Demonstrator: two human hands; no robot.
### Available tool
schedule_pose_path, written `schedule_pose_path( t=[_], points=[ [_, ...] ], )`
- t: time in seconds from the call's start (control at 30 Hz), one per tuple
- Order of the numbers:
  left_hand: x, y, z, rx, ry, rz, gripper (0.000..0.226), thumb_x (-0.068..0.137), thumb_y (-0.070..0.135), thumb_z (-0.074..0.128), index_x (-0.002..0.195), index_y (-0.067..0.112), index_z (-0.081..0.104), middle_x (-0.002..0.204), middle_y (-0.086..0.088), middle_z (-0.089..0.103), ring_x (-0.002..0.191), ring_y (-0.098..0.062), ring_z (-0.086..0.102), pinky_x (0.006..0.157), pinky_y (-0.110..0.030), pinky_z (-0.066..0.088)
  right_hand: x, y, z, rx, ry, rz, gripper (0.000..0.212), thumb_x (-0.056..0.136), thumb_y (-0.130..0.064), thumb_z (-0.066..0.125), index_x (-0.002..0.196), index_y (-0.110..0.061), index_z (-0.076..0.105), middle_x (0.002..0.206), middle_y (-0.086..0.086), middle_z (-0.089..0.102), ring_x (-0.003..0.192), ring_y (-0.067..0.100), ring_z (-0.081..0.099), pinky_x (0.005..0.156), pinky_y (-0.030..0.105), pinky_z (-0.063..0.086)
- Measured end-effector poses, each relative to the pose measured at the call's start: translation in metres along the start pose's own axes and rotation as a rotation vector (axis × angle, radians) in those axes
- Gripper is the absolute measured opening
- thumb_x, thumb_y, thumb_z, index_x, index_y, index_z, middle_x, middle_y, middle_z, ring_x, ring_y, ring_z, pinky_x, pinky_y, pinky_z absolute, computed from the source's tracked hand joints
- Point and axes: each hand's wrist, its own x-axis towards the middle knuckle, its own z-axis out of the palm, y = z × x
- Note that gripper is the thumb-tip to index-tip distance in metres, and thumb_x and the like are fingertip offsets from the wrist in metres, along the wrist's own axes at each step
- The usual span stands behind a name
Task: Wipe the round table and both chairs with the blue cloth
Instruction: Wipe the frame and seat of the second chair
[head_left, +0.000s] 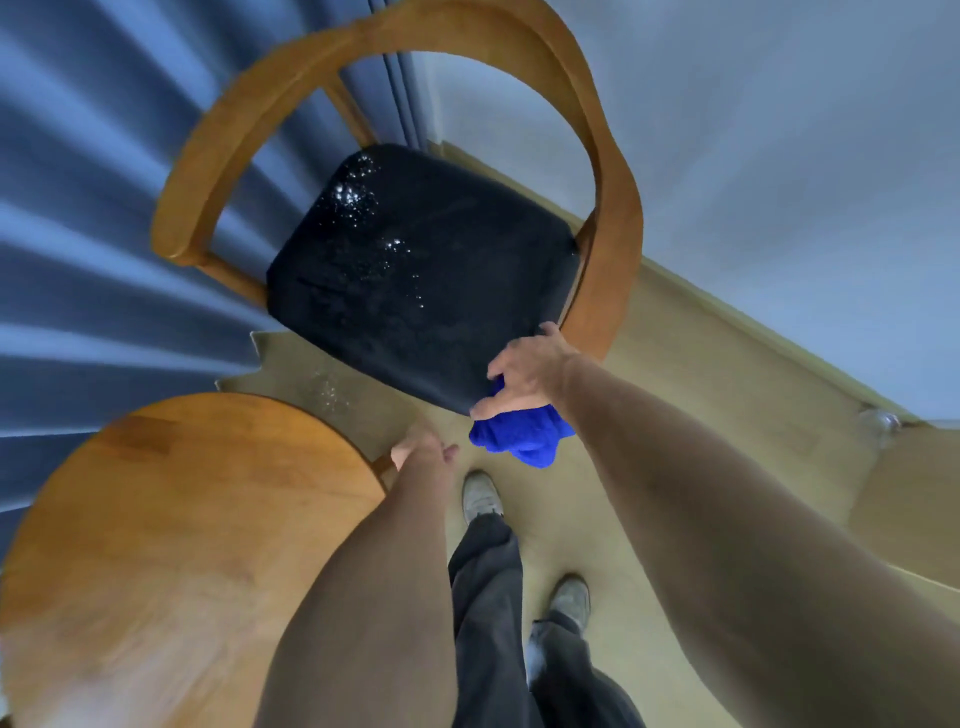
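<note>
A wooden chair (613, 228) with a curved backrest and a black seat cushion (415, 280) stands ahead of me; white specks lie on the cushion's far left part. My right hand (527, 371) is at the cushion's near right corner, shut on the bunched blue cloth (524, 434), which hangs below the hand. The round wooden table (171, 519) fills the lower left. My left hand (421, 449) hovers by the table's right edge, fingers loosely curled, holding nothing that I can see.
Blue curtains (78, 234) hang at the left, right behind the chair and table. A pale wall (779, 182) runs along the right. My two shoes (480, 496) stand on the beige floor (701, 389). White specks lie on the floor under the chair's front.
</note>
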Motion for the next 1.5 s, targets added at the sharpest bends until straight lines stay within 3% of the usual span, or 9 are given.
schedule_pose_path(
  t=[0.1, 0.2, 0.4, 0.53, 0.63, 0.73, 1.07, 1.3, 1.5],
  points=[
    [0.018, 0.004, -0.008, 0.23, 0.137, 0.099, 0.043, 0.102, 0.025, 0.045, 0.141, 0.007, 0.043, 0.137, -0.014, 0.055, 0.113, -0.025, 0.06, 0.082, -0.03, 0.05, 0.012, -0.017, -0.004, -0.049, -0.124, 0.013, 0.046, 0.08, -0.065, 0.053, 0.098, -0.024, 0.061, 0.083, -0.005, 0.055, 0.087, 0.025, 0.054, 0.078, 0.039, 0.035],
    [0.025, 0.013, -0.003, 0.607, 0.217, 0.2, 0.035, 0.1, 0.031, 0.051, 0.129, 0.01, 0.052, 0.127, -0.009, 0.061, 0.115, -0.024, 0.06, 0.085, -0.029, 0.048, 0.03, -0.032, -0.003, 0.037, -0.073, 0.045, 0.034, 0.094, -0.043, 0.054, 0.113, -0.016, 0.064, 0.107, 0.002, 0.065, 0.092, 0.027, 0.056, 0.072, 0.035, 0.04],
    [0.033, 0.04, 0.012, 0.396, 0.117, 0.238, 0.043, 0.102, 0.016, 0.035, 0.14, -0.002, 0.041, 0.139, -0.022, 0.05, 0.126, -0.037, 0.052, 0.102, -0.044, 0.046, 0.052, -0.037, 0.0, 0.082, 0.137, 0.231, 0.028, 0.099, -0.018, 0.044, 0.124, -0.016, 0.057, 0.113, 0.008, 0.066, 0.103, 0.031, 0.064, 0.076, 0.04, 0.047],
    [0.032, 0.043, 0.018, 0.656, 0.137, 0.354, 0.047, 0.097, 0.022, 0.045, 0.142, 0.011, 0.046, 0.139, -0.015, 0.052, 0.126, -0.035, 0.051, 0.103, -0.039, 0.041, 0.041, -0.045, -0.003, -0.09, -0.236, 0.161, 0.035, 0.083, -0.042, 0.052, 0.113, -0.024, 0.059, 0.109, 0.001, 0.062, 0.103, 0.032, 0.059, 0.093, 0.05, 0.039],
    [0.034, 0.046, 0.028, 0.786, 0.147, 0.385, 0.056, 0.094, 0.024, 0.047, 0.149, 0.021, 0.036, 0.147, -0.017, 0.043, 0.13, -0.036, 0.046, 0.105, -0.038, 0.037, 0.036, -0.039, -0.017, -0.018, -0.427, 0.175, 0.066, 0.063, -0.069, 0.064, 0.11, -0.024, 0.057, 0.102, -0.004, 0.06, 0.101, 0.031, 0.059, 0.098, 0.051, 0.041],
    [0.038, 0.06, 0.047, 0.856, 0.12, 0.374, 0.062, 0.093, 0.018, 0.042, 0.153, 0.022, 0.026, 0.155, -0.022, 0.025, 0.133, -0.037, 0.041, 0.108, -0.038, 0.033, 0.038, -0.026, -0.033, 0.052, -0.528, 0.194, 0.056, 0.062, -0.068, 0.074, 0.099, -0.03, 0.055, 0.087, -0.008, 0.053, 0.094, 0.026, 0.054, 0.093, 0.043, 0.044],
    [0.062, 0.079, 0.082, 1.022, 0.004, 0.267, 0.056, 0.098, 0.021, 0.037, 0.146, -0.006, 0.028, 0.152, -0.022, 0.033, 0.138, -0.038, 0.035, 0.114, -0.041, 0.031, 0.054, 0.01, -0.055, 0.065, -0.185, 0.302, 0.031, 0.087, -0.02, 0.063, 0.118, -0.018, 0.059, 0.117, 0.006, 0.059, 0.107, 0.034, 0.056, 0.1, 0.052, 0.043],
    [0.055, 0.093, 0.111, 1.116, 0.153, 0.194, 0.06, 0.098, 0.032, 0.043, 0.143, -0.006, 0.032, 0.156, -0.03, 0.007, 0.14, -0.043, 0.022, 0.113, -0.042, 0.025, 0.069, 0.071, -0.083, -0.085, 0.201, 0.499, 0.026, 0.088, -0.021, 0.063, 0.113, -0.019, 0.064, 0.109, 0.008, 0.068, 0.113, 0.033, 0.058, 0.111, 0.055, 0.028],
    [0.074, 0.125, 0.134, 1.008, 0.188, 0.105, 0.096, 0.093, 0.041, 0.051, 0.151, 0.001, -0.014, 0.156, -0.033, -0.004, 0.144, -0.045, 0.012, 0.117, -0.046, 0.014, 0.101, 0.1, -0.097, -0.267, 0.289, 0.547, 0.037, 0.077, -0.02, 0.077, 0.111, -0.016, 0.064, 0.106, 0.013, 0.066, 0.11, 0.034, 0.056, 0.108, 0.056, 0.032]
  ],
)
